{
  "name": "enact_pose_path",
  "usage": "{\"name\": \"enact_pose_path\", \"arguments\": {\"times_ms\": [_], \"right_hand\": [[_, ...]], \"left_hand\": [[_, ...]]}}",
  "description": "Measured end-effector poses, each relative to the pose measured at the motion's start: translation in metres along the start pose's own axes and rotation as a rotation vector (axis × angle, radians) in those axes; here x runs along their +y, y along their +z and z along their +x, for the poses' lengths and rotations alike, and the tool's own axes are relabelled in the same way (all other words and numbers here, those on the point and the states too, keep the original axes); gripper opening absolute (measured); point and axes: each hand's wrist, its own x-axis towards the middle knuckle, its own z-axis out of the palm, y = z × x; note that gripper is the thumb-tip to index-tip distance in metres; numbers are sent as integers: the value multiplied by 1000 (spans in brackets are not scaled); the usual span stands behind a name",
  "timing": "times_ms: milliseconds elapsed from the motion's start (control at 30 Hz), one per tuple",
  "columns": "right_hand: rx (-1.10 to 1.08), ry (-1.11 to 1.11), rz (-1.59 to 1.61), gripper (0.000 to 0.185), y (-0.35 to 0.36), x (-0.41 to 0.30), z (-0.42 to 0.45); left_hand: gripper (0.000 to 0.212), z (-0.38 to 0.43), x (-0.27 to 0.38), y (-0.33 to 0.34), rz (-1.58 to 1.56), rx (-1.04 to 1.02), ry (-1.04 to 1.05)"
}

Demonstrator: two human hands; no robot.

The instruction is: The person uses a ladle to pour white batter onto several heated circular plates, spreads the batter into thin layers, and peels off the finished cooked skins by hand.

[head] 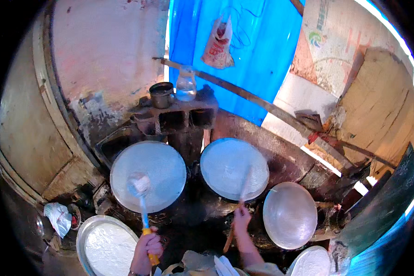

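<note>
My left hand (151, 245) grips the yellow handle of a metal ladle (143, 210). The ladle's bowl is over the left round pan (164, 172), with something whitish in it. A thin wooden stick (228, 238) is in my right hand (242, 218); its far end, blurred, reaches over the second round pan (227, 165). Both pans have a pale, whitish surface and stand side by side on a dark stove (193, 214). At the lower left is a metal basin of white batter or flour (107, 246); whether it is wet or dry I cannot tell.
A shiny domed metal lid or pan (289, 215) stands right of the pans, above another white-filled vessel (312, 264). A plastic jug (186, 84) and a dark metal pot (161, 94) stand on a sooty block behind. A plastic bag (58, 218) lies at left. A long bar (241, 93) crosses behind.
</note>
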Motion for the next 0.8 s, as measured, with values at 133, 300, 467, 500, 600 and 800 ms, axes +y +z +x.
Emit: {"name": "enact_pose_path", "arguments": {"times_ms": [133, 300, 467, 500, 600, 800], "right_hand": [[-393, 269, 77, 28, 25, -47, -81], [-254, 112, -133, 18, 19, -67, -56], [-351, 483, 252, 17, 21, -76, -86], [-372, 406, 225, 24, 33, -90, -115], [-554, 258, 215, 32, 77, -109, -189], [-1316, -247, -57, 36, 126, -34, -293]], "left_hand": [[15, -61, 23, -26, -15, 139, 153], [23, -116, 51, -117, 17, 91, 250], [18, -142, 59, -167, 21, 286, 310], [17, -143, 56, -195, -33, 287, 313], [18, -154, 34, -259, 86, 614, 399], [17, -112, -43, -412, 1278, 880, 586]]}}
